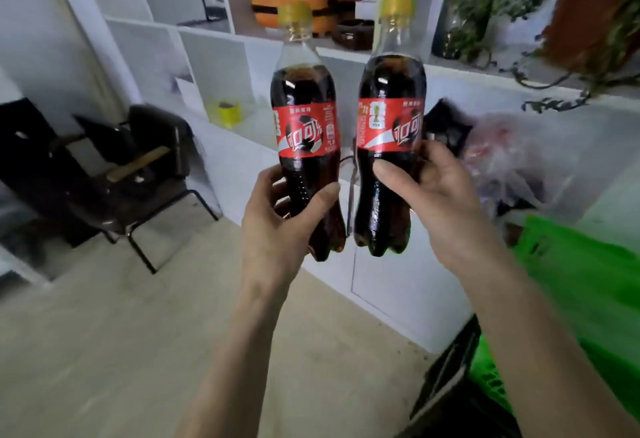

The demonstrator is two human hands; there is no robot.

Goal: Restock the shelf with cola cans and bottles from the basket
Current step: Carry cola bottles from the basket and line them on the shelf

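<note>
Two cola bottles with red labels and yellow caps are held upright side by side in front of a white shelf unit (263,56). My left hand (280,226) grips the lower part of the left bottle (304,119). My right hand (436,205) grips the lower part of the right bottle (391,115), thumb across its front. A green basket (491,378) shows at the lower right edge; its contents are hidden.
A black chair (138,167) stands on the floor to the left. On the shelf lie an orange case (298,1), a yellow roll (228,113), a clear plastic bag (509,160) and trailing plants (554,22). A green bag (588,275) is at the right.
</note>
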